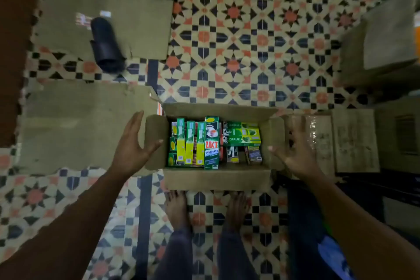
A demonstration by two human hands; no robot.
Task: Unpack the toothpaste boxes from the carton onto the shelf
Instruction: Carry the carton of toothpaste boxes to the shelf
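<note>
While the carton [216, 178] stands on the floor [250, 41], full of toothpaste boxes [211, 143], the left hand [133, 145] and the right hand [295, 154] are spread open beside its side flaps [154, 141] and hold nothing. Lifted by those soft flaps, it could tip and spill boxes, I think.
</note>
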